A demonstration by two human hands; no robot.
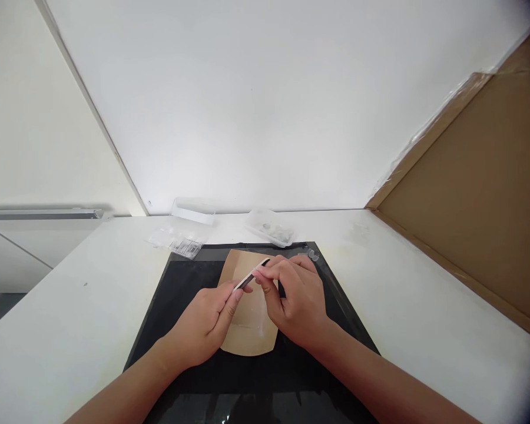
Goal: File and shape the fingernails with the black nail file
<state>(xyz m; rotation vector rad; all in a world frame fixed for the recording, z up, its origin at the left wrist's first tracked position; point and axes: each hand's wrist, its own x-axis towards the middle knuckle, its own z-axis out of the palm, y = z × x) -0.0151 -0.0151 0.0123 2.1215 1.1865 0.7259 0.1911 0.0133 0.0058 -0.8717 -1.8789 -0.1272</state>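
Note:
Between my two hands, above the mat, is a thin flat piece with a white edge and a dark side [250,275], tilted up to the right. My left hand [203,321] is closed on its lower left end, thumb on the near side. The upper right end is pinched by my right hand [294,294], with the thumb and fingers pressed together. Below them a brown paper piece [249,341] with a paler, shiny middle lies on the black mat [194,282]. My hands cover part of the paper, and the thin piece's faces are mostly hidden.
Behind the mat stand a clear plastic box [194,211] and a shallow clear tray [271,227] with small things in it. A clear bag with a printed label [186,247] overlaps the mat's far left corner. Small clear bits [312,254] lie far right. Cardboard [468,194] walls the right side.

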